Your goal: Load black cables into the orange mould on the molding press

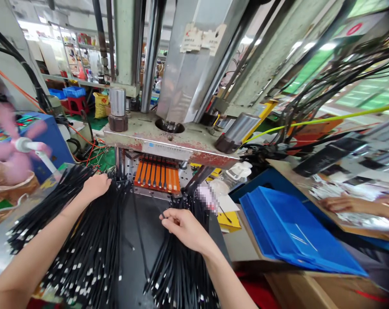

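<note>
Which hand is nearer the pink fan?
Left. The left hand is at the left cable pile, right of the pink fan; the right hand is at the right cable pile, farther away.

Brightly lit, with pale glare behind the press (184,77). Glints off it and streaks white across the blue trays (278,219) to its right. Blurs the pink fan (9,148) left of the press; stretches toward the edges. Crisper on the black cables (99,236) in front of the press.

Left hand (97,186) at black cable bundle (96,242), right hand (183,225) over second bundle (181,268), orange fixture (157,175) beyond.
</note>
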Demonstrator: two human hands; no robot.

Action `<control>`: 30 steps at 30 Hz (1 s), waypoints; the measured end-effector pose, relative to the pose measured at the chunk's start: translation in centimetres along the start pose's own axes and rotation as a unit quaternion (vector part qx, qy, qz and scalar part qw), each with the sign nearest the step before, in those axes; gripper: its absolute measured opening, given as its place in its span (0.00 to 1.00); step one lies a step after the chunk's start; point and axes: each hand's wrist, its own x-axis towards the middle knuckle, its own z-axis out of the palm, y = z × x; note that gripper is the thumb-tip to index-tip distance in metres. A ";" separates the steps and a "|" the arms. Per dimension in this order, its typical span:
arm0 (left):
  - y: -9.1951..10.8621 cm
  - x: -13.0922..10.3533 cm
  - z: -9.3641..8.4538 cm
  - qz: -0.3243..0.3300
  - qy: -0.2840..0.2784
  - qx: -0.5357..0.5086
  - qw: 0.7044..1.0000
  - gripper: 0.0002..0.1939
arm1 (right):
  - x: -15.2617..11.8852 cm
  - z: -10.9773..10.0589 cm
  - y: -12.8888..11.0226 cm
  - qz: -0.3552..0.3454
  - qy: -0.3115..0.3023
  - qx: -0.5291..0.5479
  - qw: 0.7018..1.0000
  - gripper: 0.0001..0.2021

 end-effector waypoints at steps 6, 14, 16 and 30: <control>3.1 -4.6 -5.0 0.253 0.044 -0.410 0.875 0.12 | 0.6 0.8 -2.7 -0.081 0.074 0.005 0.994 0.11; 10.4 -8.3 -10.1 0.353 -0.104 -0.574 0.732 0.09 | 1.2 0.8 -4.6 -0.150 0.223 0.099 0.958 0.10; 11.7 -7.9 -10.1 0.368 -0.113 -0.583 0.716 0.10 | 1.5 0.5 -4.6 -0.154 0.245 0.111 0.951 0.10; 16.5 -4.0 -13.2 0.472 -0.181 -0.529 0.681 0.06 | 1.3 -0.2 0.5 -0.135 0.183 -0.039 0.973 0.06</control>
